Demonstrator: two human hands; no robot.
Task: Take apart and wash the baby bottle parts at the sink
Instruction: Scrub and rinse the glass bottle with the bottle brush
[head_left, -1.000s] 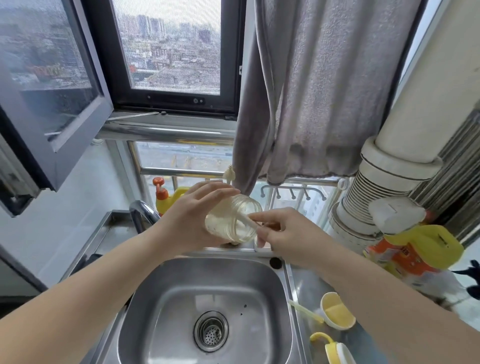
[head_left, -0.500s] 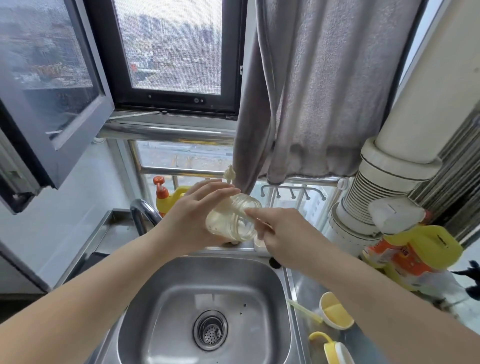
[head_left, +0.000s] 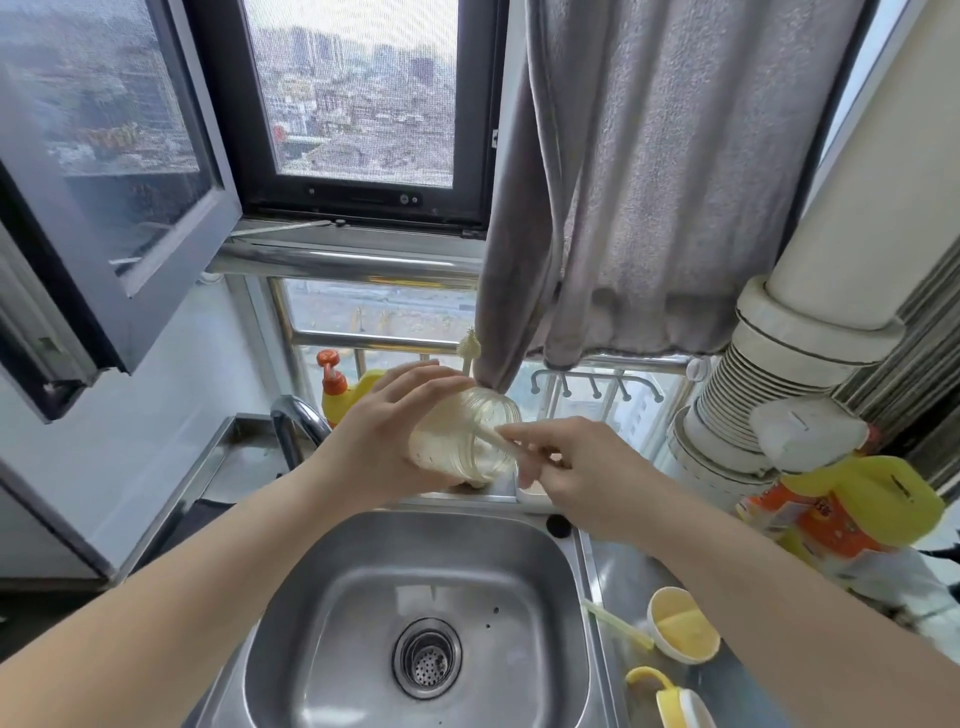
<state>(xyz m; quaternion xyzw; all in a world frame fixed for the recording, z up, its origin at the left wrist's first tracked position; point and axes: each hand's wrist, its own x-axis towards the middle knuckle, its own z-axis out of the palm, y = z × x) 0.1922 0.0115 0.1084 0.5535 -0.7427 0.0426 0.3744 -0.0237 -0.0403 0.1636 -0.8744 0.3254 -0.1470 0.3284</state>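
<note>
My left hand grips a clear, yellowish baby bottle body, held tilted above the back rim of the steel sink with its open mouth toward the right. My right hand pinches the pale handle of a bottle brush that reaches into the bottle's mouth; the brush head inside is blurred by the plastic. On the counter to the right lie a yellow bottle cap, a pale straw and a yellow handled ring.
A curved tap stands behind the sink at the left, beside a yellow pump bottle. A grey towel hangs above. A small brush sticks up behind my left hand. An orange-and-yellow detergent pack and stacked white rings fill the right counter.
The brush handle has slid in and out of the bottle as my right hand moved slightly; the bottle stays in my left hand over the sink's back rim.
</note>
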